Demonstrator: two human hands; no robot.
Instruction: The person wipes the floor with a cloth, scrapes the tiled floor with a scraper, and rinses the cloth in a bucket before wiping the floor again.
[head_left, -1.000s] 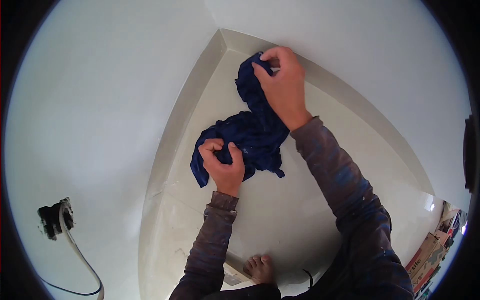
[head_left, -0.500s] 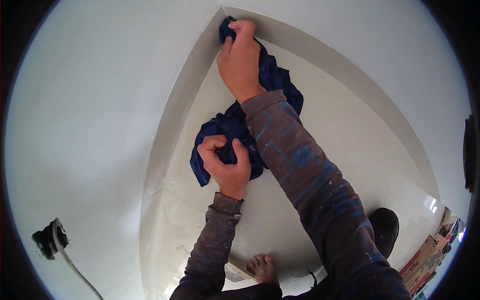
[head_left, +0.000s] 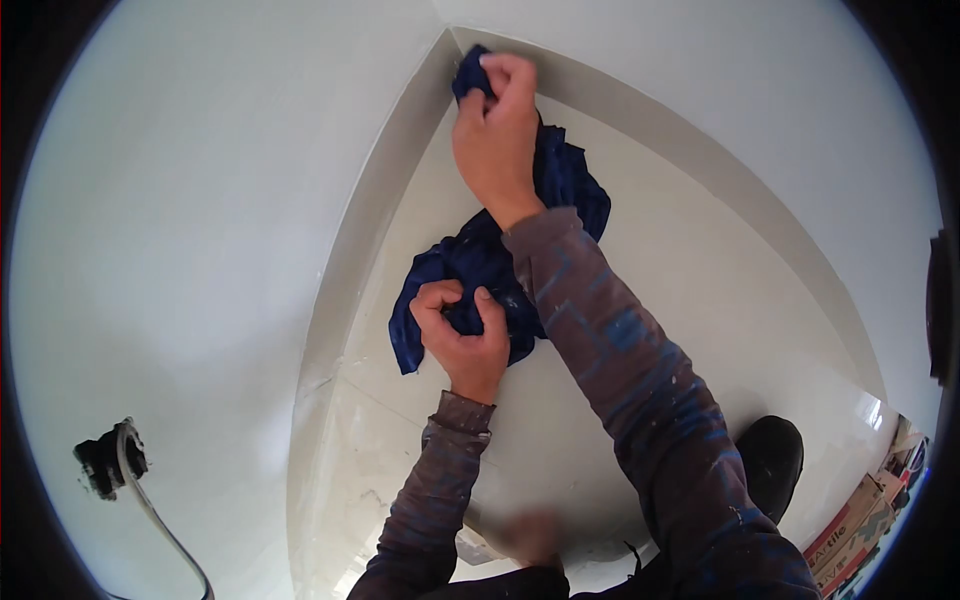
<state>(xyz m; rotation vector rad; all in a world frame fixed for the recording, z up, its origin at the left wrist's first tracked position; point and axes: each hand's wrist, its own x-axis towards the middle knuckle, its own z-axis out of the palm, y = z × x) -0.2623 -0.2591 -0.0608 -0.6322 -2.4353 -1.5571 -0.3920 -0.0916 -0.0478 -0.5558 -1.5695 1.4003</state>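
Note:
A dark blue cloth (head_left: 480,260) stretches from the corner of the skirting down onto the pale tiled floor. Up at the corner, my right hand (head_left: 497,125) pinches one bunched end of it against the skirting tile (head_left: 385,165). Lower down, my left hand (head_left: 463,335) has its fingers curled into the wider, crumpled part of the same cloth. The middle of the cloth passes partly behind my right wrist and sleeve.
White walls rise on both sides of the corner. A cable (head_left: 150,510) comes out of a dark hole (head_left: 108,460) in the left wall. Cardboard boxes (head_left: 850,530) stand at the lower right. A black shoe (head_left: 772,465) and a blurred bare foot (head_left: 530,535) are below.
My right hand and the cloth end have shifted slightly right and down in view, as has the whole scene. The bare foot has become blurred. Both hands still grip the cloth.

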